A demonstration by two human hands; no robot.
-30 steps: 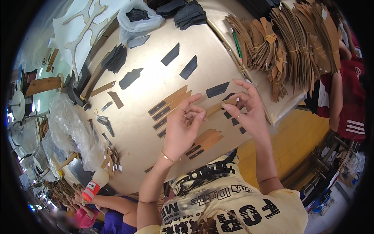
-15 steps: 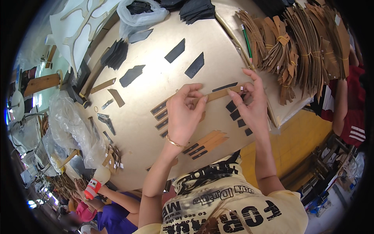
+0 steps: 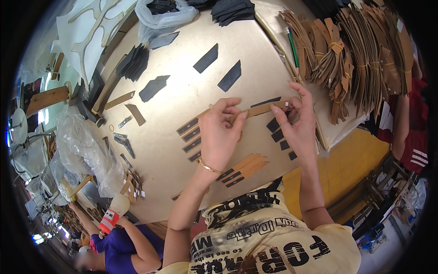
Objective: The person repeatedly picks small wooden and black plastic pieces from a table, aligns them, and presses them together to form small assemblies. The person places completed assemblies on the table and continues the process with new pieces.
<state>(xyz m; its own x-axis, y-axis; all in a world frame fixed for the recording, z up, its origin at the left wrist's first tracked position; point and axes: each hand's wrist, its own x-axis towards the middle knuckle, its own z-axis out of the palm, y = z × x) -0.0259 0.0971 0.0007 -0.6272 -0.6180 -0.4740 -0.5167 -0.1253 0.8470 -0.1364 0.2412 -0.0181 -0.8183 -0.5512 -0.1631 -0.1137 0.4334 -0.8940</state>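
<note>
While pinching brown strip (image 3: 262, 109) with left hand (image 3: 221, 132) and right hand (image 3: 296, 127), holds it aslant. Note black patches (image 3: 277, 135) at five o'clock from it, black-ended strips (image 3: 191, 134) at eight.

Tan-brown on your long flat strip (image 3: 261, 110), white on its small square tag (image 3: 287, 104)! Black across the angular flat pieces (image 3: 206, 58) farther out, brown on the yellow-banded strip bundles (image 3: 365, 55) far right, bold black lettering (image 3: 292, 258) over your near, pale-yellow shirt (image 3: 273, 226).

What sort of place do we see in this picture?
Probably a workshop for leather or similar goods: bundled brown strips, cut black pieces on a table, and a single held strip suggest it.
</note>
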